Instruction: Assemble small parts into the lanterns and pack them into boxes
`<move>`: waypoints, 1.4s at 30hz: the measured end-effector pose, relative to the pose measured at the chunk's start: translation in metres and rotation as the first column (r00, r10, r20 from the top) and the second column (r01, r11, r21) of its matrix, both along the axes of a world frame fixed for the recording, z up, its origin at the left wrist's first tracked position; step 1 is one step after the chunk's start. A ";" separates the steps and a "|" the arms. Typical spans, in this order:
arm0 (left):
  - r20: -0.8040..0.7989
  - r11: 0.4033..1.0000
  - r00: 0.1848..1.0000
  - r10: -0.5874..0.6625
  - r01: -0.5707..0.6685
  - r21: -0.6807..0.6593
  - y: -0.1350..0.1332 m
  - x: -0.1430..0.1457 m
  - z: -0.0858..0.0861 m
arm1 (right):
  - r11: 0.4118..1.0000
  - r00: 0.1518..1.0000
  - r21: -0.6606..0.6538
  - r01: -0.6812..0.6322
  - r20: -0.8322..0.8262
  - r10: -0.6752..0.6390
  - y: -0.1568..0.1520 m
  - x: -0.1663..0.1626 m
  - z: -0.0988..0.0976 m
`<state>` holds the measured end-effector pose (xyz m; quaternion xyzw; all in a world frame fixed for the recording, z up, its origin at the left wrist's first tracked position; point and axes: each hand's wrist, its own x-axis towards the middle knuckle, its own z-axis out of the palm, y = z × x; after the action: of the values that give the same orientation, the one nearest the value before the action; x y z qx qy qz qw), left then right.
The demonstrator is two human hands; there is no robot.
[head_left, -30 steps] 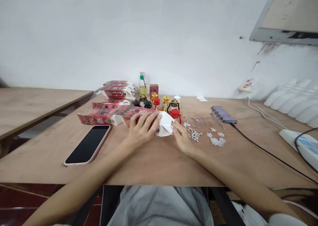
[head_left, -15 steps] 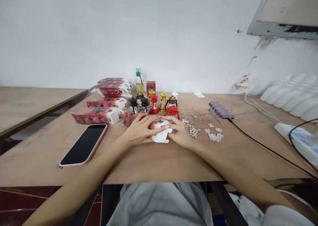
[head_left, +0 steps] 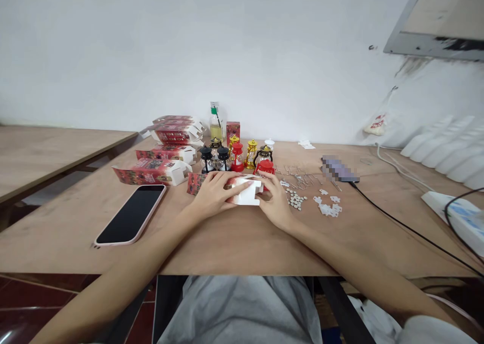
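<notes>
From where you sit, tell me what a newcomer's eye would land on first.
Probably the cluster of small lanterns in red, black and gold, standing toward the back of the table. Next would come the red-and-white box, held at the centre between the left hand and right hand. The dark-screened phone also stands out, lying at the left.

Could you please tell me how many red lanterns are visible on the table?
2: one red lantern stands just right of a black lantern; the other is behind the right hand, which partly covers it. More could be hidden.
</notes>
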<state>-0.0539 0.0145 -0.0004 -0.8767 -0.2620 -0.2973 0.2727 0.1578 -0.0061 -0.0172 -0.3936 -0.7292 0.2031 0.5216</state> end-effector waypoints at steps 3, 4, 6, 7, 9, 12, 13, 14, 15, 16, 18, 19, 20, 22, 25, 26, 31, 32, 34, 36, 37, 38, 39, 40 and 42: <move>0.057 1.000 0.998 0.010 -0.010 0.001 -0.001 -0.001 0.000 | 0.999 0.998 -0.017 -0.049 0.024 0.050 -0.003 -0.001 0.004; 0.061 1.000 0.998 0.012 -0.012 -0.002 -0.001 -0.002 0.000 | 0.998 0.997 -0.025 -0.064 0.036 0.065 -0.004 -0.001 0.005; 0.058 1.000 0.998 0.010 -0.009 -0.003 -0.001 -0.003 0.000 | 0.995 0.995 -0.050 -0.085 0.045 0.087 -0.005 -0.001 0.006; 0.056 1.000 0.998 0.003 -0.003 0.000 -0.001 -0.003 0.000 | 0.993 0.994 -0.070 -0.098 0.041 0.101 -0.005 -0.001 0.006; 0.053 1.000 0.998 -0.017 0.017 0.007 0.000 -0.004 0.001 | 0.985 0.991 -0.116 -0.126 0.023 0.130 -0.005 -0.001 0.005; 0.060 1.000 0.998 -0.024 0.024 0.007 -0.001 -0.003 0.002 | 0.978 0.989 -0.152 -0.146 -0.002 0.148 -0.005 -0.001 0.001; 0.060 1.000 0.998 -0.023 0.023 0.008 -0.001 -0.003 0.002 | 0.977 0.989 -0.154 -0.149 -0.005 0.150 -0.005 -0.001 0.000; 0.058 1.000 0.998 -0.023 0.022 0.014 -0.001 -0.002 0.002 | 0.976 0.988 -0.155 -0.152 -0.006 0.153 -0.005 -0.001 -0.001; 0.055 1.000 0.998 -0.023 0.021 0.022 -0.001 -0.002 0.002 | 0.976 0.988 -0.155 -0.155 -0.004 0.157 -0.005 -0.001 -0.001; 0.053 0.999 0.998 -0.021 0.020 0.029 -0.001 -0.002 0.002 | 0.975 0.987 -0.156 -0.157 -0.001 0.159 -0.005 -0.001 -0.002; 0.053 0.999 0.999 -0.008 0.006 0.033 -0.001 -0.002 0.001 | 0.976 0.987 -0.152 -0.156 0.003 0.158 -0.004 -0.002 -0.002; 0.054 1.000 0.999 0.004 -0.006 0.029 -0.001 -0.002 0.001 | 0.976 0.987 -0.148 -0.160 -0.004 0.161 -0.003 -0.002 -0.003; 0.053 1.000 0.998 0.017 -0.018 0.023 -0.001 -0.003 0.001 | 0.975 0.986 -0.145 -0.168 -0.020 0.167 -0.002 -0.002 -0.003; 0.040 0.999 0.998 0.041 -0.042 0.013 -0.001 -0.003 0.001 | 0.971 0.981 -0.149 -0.189 -0.069 0.180 0.000 -0.002 -0.006; 0.028 0.999 0.998 0.049 -0.050 0.015 -0.004 -0.002 0.002 | 0.966 0.977 -0.169 -0.195 -0.115 0.177 0.002 -0.002 -0.009; 0.037 0.999 0.998 0.041 -0.041 0.014 -0.005 0.000 0.003 | 0.967 0.978 -0.170 -0.191 -0.114 0.173 0.002 -0.002 -0.009; 0.166 0.998 0.986 -0.007 0.017 -0.054 -0.014 0.009 0.005 | 0.980 0.982 -0.105 -0.167 -0.109 0.156 -0.005 -0.003 -0.005; 0.183 0.997 0.983 -0.011 0.025 -0.071 -0.015 0.010 0.006 | 0.980 0.979 -0.104 -0.169 -0.130 0.155 -0.007 -0.003 -0.004; 0.200 0.994 0.980 -0.013 0.034 -0.104 -0.015 0.011 0.006 | 0.969 0.962 -0.137 -0.206 -0.212 0.174 -0.007 -0.004 -0.002; 0.215 0.990 0.977 -0.006 0.036 -0.135 -0.015 0.011 0.006 | 0.946 0.926 -0.184 -0.267 -0.320 0.200 -0.006 -0.005 0.000; 0.225 0.988 0.974 -0.003 0.037 -0.147 -0.015 0.011 0.006 | 0.934 0.906 -0.203 -0.295 -0.370 0.206 -0.005 -0.005 0.001; 0.236 0.987 0.972 0.000 0.039 -0.157 -0.015 0.011 0.006 | 0.922 0.888 -0.220 -0.319 -0.410 0.210 -0.004 -0.005 0.001; 0.248 0.986 0.969 0.000 0.042 -0.163 -0.015 0.011 0.006 | 0.910 0.874 -0.235 -0.341 -0.437 0.214 -0.002 -0.005 0.002; 0.260 0.985 0.965 0.000 0.045 -0.165 -0.015 0.011 0.006 | 0.899 0.863 -0.247 -0.362 -0.454 0.223 -0.001 -0.004 0.002; 0.280 0.985 0.960 -0.002 0.050 -0.164 -0.015 0.011 0.005 | 0.880 0.849 -0.252 -0.403 -0.463 0.256 0.002 -0.001 0.002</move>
<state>-0.0425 -0.0002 0.0049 -0.8494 -0.3107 -0.3980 0.1535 0.1572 -0.0043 -0.0153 -0.2919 -0.6123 0.4924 0.5454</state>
